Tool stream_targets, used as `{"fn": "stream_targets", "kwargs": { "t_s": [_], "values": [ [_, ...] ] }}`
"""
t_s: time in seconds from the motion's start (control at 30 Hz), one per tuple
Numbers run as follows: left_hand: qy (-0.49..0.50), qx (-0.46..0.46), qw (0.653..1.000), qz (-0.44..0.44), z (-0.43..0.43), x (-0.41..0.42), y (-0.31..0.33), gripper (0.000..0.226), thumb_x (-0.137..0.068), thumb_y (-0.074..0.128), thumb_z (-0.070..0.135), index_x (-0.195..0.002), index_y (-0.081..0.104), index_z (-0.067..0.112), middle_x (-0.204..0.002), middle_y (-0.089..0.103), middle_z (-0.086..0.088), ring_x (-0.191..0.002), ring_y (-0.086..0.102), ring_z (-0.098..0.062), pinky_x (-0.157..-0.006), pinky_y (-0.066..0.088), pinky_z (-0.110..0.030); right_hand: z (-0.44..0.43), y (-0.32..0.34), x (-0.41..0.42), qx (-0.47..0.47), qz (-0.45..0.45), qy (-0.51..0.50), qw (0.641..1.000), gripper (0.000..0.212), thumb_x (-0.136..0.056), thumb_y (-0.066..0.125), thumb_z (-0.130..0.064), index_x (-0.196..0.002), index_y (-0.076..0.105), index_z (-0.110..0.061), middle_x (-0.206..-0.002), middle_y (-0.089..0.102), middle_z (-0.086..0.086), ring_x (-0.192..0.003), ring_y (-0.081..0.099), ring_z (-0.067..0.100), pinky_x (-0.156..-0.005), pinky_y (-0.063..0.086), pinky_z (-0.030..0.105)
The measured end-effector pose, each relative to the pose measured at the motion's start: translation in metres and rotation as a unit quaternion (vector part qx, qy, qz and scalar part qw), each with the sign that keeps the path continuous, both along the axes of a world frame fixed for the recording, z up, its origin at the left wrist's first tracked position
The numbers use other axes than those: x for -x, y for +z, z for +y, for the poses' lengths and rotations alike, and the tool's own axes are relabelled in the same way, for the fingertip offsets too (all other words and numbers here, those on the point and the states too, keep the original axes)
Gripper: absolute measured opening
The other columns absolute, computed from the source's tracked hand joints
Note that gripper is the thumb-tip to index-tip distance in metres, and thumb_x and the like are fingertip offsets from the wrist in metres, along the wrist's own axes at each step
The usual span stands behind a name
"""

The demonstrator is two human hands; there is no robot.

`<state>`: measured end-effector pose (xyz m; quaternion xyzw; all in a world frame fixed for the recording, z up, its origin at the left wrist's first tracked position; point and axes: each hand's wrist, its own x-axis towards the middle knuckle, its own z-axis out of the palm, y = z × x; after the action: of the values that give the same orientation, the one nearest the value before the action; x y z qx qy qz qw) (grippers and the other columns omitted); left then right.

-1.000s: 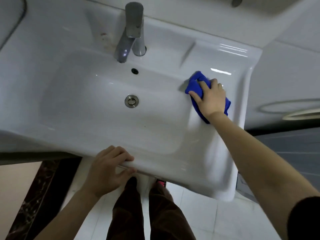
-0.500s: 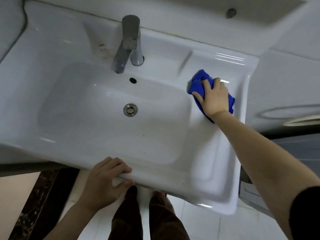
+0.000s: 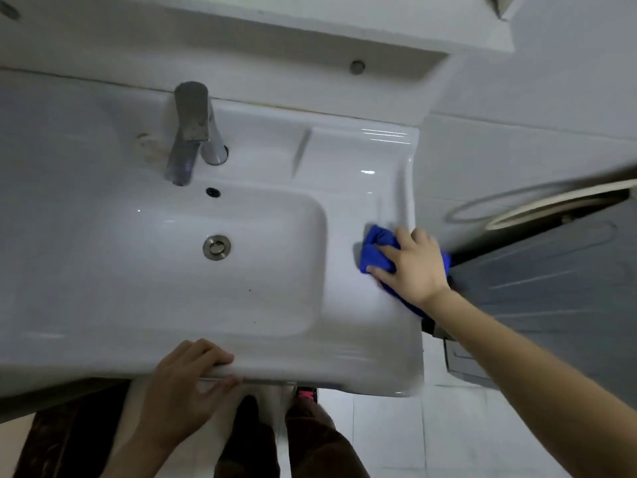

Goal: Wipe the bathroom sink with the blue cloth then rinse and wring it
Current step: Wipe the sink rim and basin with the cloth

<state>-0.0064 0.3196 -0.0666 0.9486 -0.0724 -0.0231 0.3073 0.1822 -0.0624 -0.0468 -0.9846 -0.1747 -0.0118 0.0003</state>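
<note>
The white ceramic sink (image 3: 348,343) fills the view, with its basin on the left and a flat ledge on the right. My right hand (image 3: 412,265) presses the bunched blue cloth (image 3: 375,251) flat on that right ledge, close to the sink's right edge. Part of the cloth is hidden under my palm. My left hand (image 3: 188,389) grips the sink's front rim, fingers curled over the top and thumb below. The chrome tap (image 3: 191,132) stands at the back of the basin, with no water visible from it. The drain (image 3: 216,247) sits in the basin's middle.
A small overflow hole (image 3: 212,192) lies below the tap. A brownish stain (image 3: 146,143) marks the deck left of the tap. A white shelf (image 3: 310,32) overhangs the back. A round rimmed object (image 3: 537,205) stands to the right. My legs and white floor tiles (image 3: 389,439) show below.
My right hand has slid the cloth along the right ledge toward the front and the outer edge. My left hand stays on the front rim. The camera has tilted up.
</note>
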Motion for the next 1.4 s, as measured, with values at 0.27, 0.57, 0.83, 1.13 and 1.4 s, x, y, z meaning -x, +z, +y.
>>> {"fn": "stream_targets", "kwargs": {
  "t_s": [0.27,0.57,0.83,1.13,1.4],
  "values": [
    [-0.001,-0.01,1.0,-0.004,0.0,0.0,-0.004,0.027,-0.079,0.064,0.051,-0.086,0.069,0.025,-0.09,0.06,0.018,-0.081,0.056,-0.008,-0.071,0.045,-0.026,-0.016,-0.014,-0.066,-0.093,-0.026,-0.028,0.995,0.061,-0.079,0.052,-0.065,-0.108,0.074,-0.016,-0.096,0.056,0.016,-0.086,0.051,0.038,-0.072,0.046,0.043],
    [0.0,-0.035,0.999,-0.028,-0.005,0.001,-0.004,0.046,-0.085,0.058,0.059,-0.086,0.073,0.016,-0.087,0.065,0.005,-0.08,0.056,-0.016,-0.07,0.047,-0.03,0.0,-0.009,-0.078,-0.003,-0.056,0.037,0.998,0.043,-0.08,0.065,-0.053,-0.093,0.075,-0.013,-0.098,0.059,0.015,-0.085,0.053,0.036,-0.07,0.033,0.038],
    [-0.012,-0.043,0.999,-0.006,-0.001,0.002,-0.003,0.034,-0.083,0.062,0.051,-0.09,0.069,0.018,-0.089,0.062,0.005,-0.084,0.056,-0.017,-0.071,0.047,-0.032,0.029,-0.001,0.15,-0.035,0.088,-0.009,0.995,0.054,-0.087,0.042,-0.06,-0.101,0.075,-0.019,-0.097,0.061,0.006,-0.08,0.054,0.03,-0.07,0.036,0.035],
    [0.035,-0.024,0.999,0.033,-0.005,0.002,0.006,0.029,-0.078,0.061,0.053,-0.088,0.071,0.028,-0.091,0.062,0.017,-0.091,0.051,-0.005,-0.073,0.044,-0.025,0.097,0.001,0.168,-0.129,0.098,-0.069,0.984,0.051,-0.093,0.043,-0.059,-0.105,0.074,-0.019,-0.091,0.058,0.008,-0.076,0.054,0.032,-0.067,0.042,0.036],
    [0.043,-0.021,0.998,0.03,-0.005,0.003,0.007,0.026,-0.076,0.065,0.05,-0.085,0.072,0.027,-0.088,0.065,0.014,-0.09,0.055,-0.009,-0.071,0.046,-0.027,0.127,-0.015,0.194,-0.072,-0.05,-0.262,0.961,0.045,-0.092,0.051,-0.049,-0.084,0.072,-0.009,-0.088,0.057,0.013,-0.073,0.046,0.031,-0.065,0.026,0.037]
  ]
}}
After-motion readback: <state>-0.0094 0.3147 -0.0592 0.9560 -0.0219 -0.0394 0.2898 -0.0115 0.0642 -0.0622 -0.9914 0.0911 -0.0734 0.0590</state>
